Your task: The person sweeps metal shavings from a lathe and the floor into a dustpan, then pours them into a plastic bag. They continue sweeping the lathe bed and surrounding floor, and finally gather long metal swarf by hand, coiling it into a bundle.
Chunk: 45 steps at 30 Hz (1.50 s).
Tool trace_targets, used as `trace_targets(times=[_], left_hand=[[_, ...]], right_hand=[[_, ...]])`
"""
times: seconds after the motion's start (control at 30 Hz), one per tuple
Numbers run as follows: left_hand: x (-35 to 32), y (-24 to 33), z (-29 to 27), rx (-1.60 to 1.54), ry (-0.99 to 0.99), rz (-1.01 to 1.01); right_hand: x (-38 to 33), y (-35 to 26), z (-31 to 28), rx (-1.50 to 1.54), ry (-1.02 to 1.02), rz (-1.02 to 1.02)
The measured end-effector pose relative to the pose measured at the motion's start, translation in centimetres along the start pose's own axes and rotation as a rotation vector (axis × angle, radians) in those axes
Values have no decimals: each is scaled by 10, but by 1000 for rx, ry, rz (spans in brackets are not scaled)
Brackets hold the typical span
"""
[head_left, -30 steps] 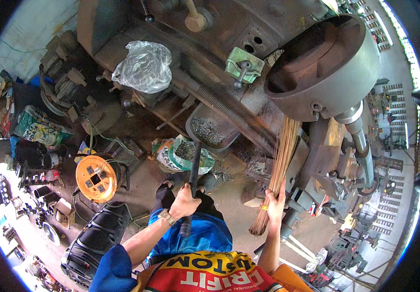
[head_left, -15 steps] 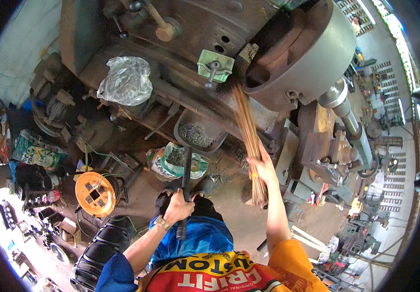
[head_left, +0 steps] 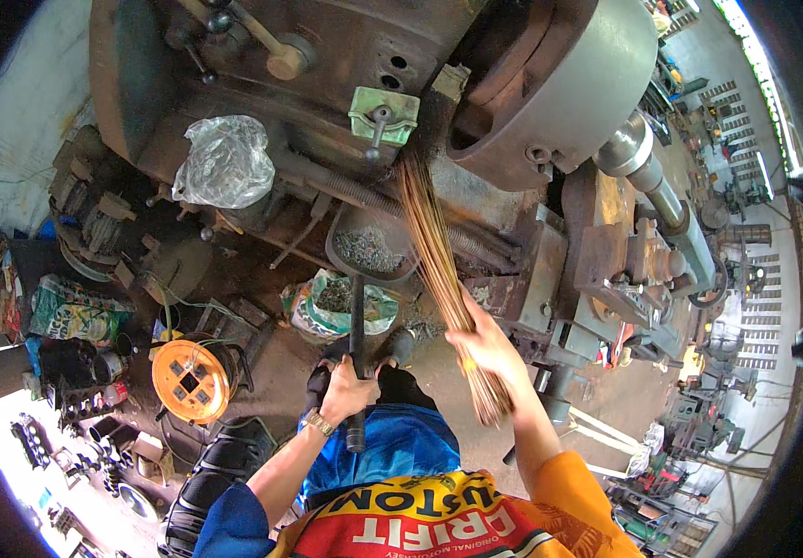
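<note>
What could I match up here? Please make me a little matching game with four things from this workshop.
Things:
1. Dustpan
2. Cable reel
3. Stick broom
4. Plastic bag

Descriptions:
A. Held in the right hand
B. Crumpled and see-through
C. Gripped by its handle in the left hand
D. Round, with an orange face

Pairs: 1-C, 2-D, 3-A, 4-B

Black and white lettering [head_left: 420,528] — upside down — across the red-yellow shirt [head_left: 434,511]
</note>
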State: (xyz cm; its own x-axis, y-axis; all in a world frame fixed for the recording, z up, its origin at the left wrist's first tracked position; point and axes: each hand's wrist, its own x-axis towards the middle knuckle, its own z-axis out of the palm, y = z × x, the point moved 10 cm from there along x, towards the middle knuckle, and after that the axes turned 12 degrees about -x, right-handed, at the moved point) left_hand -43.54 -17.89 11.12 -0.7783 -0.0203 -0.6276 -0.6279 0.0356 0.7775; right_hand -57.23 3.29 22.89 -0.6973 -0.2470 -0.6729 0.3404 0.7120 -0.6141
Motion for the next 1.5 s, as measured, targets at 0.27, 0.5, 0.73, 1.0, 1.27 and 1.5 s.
trace_targets(times=[0.27,0.5,0.73,1.0,1.27,1.5], left_hand=[[3,-12,6,-92,-37,-18],[-4,14,-3,-31,-5,196],[22,-33,1,31,22,308],[3,0,-4,-103,-35,319],[2,4,-10,28,-12,312],[-1,-19,-13,-25,-52,100]], right_hand=[[-74,-30,-74,-120,246,-133],[-50,-35,-24,-127,-56,59],[-87,-53,-73,-86,120,-67],[-100,-47,-52,-284,15,-77],[-99,-37,-64,-154,107,82],[-156,-10,-61,-84,46,142]])
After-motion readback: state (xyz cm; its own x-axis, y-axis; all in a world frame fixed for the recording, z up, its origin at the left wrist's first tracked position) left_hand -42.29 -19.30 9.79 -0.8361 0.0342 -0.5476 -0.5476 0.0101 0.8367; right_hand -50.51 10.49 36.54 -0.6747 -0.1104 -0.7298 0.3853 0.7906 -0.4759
